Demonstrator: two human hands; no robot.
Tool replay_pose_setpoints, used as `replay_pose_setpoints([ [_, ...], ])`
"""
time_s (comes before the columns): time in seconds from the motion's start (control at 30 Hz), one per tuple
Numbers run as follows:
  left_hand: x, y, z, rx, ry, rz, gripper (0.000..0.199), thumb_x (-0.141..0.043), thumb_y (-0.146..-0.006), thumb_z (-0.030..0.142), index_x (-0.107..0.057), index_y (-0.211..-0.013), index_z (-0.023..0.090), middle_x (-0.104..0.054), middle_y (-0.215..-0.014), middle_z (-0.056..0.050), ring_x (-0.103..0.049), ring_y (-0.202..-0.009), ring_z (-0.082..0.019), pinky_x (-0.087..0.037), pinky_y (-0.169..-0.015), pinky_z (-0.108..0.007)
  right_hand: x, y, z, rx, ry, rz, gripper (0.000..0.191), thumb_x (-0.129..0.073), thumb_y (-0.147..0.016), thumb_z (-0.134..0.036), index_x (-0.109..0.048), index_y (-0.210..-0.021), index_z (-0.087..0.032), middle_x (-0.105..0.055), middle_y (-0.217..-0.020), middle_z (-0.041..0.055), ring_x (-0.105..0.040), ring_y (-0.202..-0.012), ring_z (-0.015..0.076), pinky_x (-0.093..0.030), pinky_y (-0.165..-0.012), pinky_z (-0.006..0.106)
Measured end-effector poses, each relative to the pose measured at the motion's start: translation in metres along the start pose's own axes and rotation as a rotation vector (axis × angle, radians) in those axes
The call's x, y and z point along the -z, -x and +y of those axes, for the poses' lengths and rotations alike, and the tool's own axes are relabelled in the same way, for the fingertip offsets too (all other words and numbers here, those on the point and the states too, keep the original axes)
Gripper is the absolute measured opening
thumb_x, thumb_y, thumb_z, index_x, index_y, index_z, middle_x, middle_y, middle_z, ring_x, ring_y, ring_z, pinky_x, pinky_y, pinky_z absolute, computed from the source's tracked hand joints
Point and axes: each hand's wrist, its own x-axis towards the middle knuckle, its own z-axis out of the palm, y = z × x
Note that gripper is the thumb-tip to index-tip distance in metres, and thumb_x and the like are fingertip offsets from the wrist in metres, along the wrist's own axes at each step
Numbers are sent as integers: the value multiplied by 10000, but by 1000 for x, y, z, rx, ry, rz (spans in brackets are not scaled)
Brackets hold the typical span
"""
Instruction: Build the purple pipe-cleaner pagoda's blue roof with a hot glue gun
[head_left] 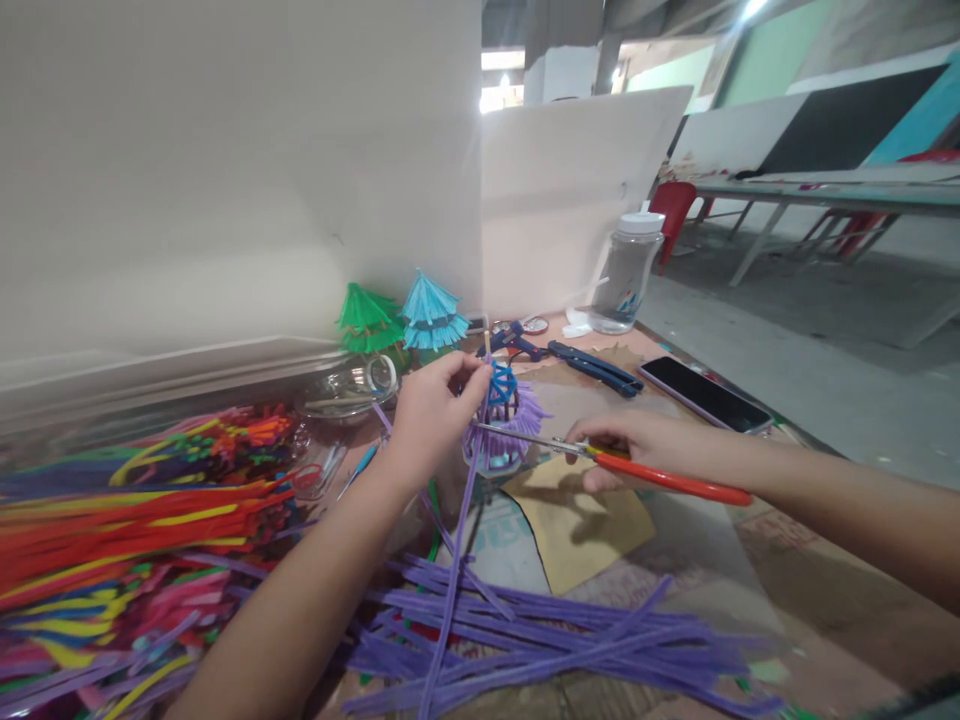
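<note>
My left hand (435,405) is closed in a pinch on a long purple pipe cleaner (462,520), at the top of a small craft piece (534,408) with a blue lattice top and purple fringe. The strip's loose end hangs down toward me. My right hand (637,440) is closed around scissors (667,478) with red-orange handles. Their blades point left and reach the strip just below my left fingers; whether they are parted is too small to tell. Closest to me lies a spread pile of purple pipe cleaners (570,650).
Bundles of coloured pipe cleaners (142,520) fill the left side. Behind stand a green umbrella-shaped piece (367,318), a light blue one (433,312) and a glue gun (517,340). A utility knife (596,368), phone (705,394) and water bottle (627,275) lie or stand right. Sandpaper-coloured sheet (581,520) lies centrally.
</note>
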Motion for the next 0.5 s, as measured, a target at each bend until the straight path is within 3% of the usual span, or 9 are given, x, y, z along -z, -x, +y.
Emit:
replay_pose_setpoints([
  [0.33, 1, -1, -2, 8, 7, -22, 256, -576, -909, 389, -675, -803, 178, -634, -674, 30, -550, -623, -119, -385, -601, -235, -4, -1, 2, -21, 4, 27, 414, -693, -763, -597, -623, -826, -194, -574, -657, -18, -476, -609, 143, -321, -544, 247],
  [0.5, 3, -2, -2, 37, 28, -37, 260, -577, -905, 394, -688, -815, 177, -649, -696, 23, -562, -645, -126, -389, -609, -238, -6, 11, -2, -51, -2, -99, 207, -686, -807, -385, -680, -952, -236, -716, -790, 8, -621, -712, 189, -385, -590, 244],
])
